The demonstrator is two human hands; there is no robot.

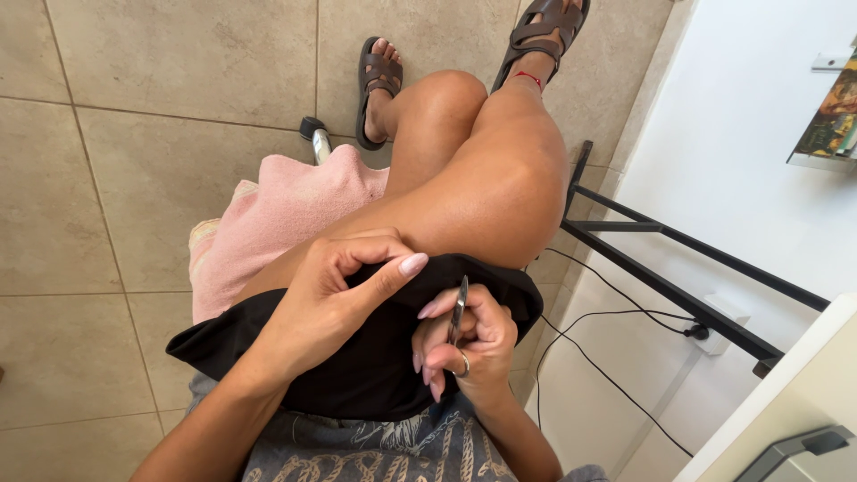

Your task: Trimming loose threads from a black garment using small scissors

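I sit with my legs crossed, looking down at my lap. My right hand [469,344] is closed around a slim metal nail file [459,308], which points upward. My left hand [344,290] is held beside it, fingers curled with the long pale nails turned toward the file; it holds nothing. The file's tip is just right of my left index finger, not clearly touching it. Both hands hover over black shorts [357,357] and a patterned blue-grey top [393,451].
A pink towel [268,223] lies on the seat under my left thigh. Brown sandals [379,76] rest on the beige tiled floor [116,178]. A black metal frame [661,268], a black cable [616,312] and a white wall are to the right.
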